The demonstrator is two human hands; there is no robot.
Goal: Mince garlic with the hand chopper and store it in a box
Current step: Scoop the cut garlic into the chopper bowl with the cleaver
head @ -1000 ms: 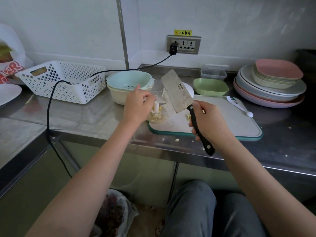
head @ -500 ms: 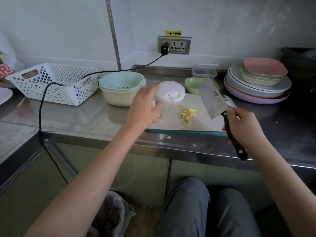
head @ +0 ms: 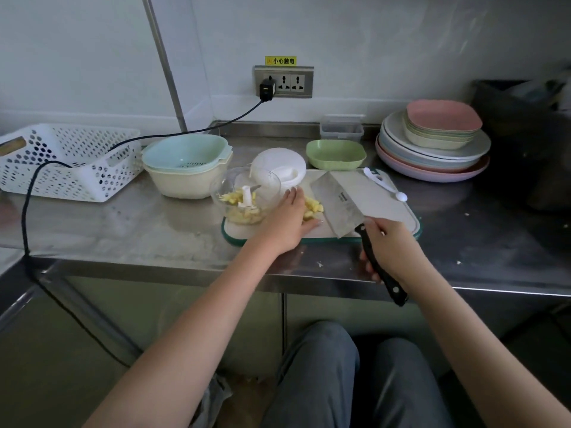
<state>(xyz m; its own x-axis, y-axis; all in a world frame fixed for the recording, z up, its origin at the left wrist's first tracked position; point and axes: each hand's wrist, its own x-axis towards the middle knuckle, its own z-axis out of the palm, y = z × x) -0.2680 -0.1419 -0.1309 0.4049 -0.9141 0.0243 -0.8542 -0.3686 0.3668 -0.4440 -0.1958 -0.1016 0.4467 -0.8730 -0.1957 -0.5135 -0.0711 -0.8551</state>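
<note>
The clear chopper bowl [head: 244,196] stands on the left end of the cutting board [head: 398,208], with garlic pieces and a white blade post inside. Its white lid [head: 278,168] lies just behind it. A small pile of chopped garlic [head: 312,208] lies on the board between bowl and cleaver. My left hand [head: 289,222] lies flat on the board beside this pile, fingers straight. My right hand [head: 387,247] grips the black handle of the cleaver [head: 338,203], whose wide blade tilts over the board to the right of the pile. A clear storage box [head: 341,131] sits at the back wall.
A green dish [head: 335,154] sits behind the board, a white spoon [head: 386,186] on its right end. Stacked plates and bowls [head: 432,146] stand at right. Nested colander bowls [head: 185,165], a white basket [head: 68,162] and a black cable [head: 27,211] occupy the left counter.
My left hand let go of the chopper bowl, which now stands on the board, and moved to the garlic pile. The cleaver came left and down toward the pile.
</note>
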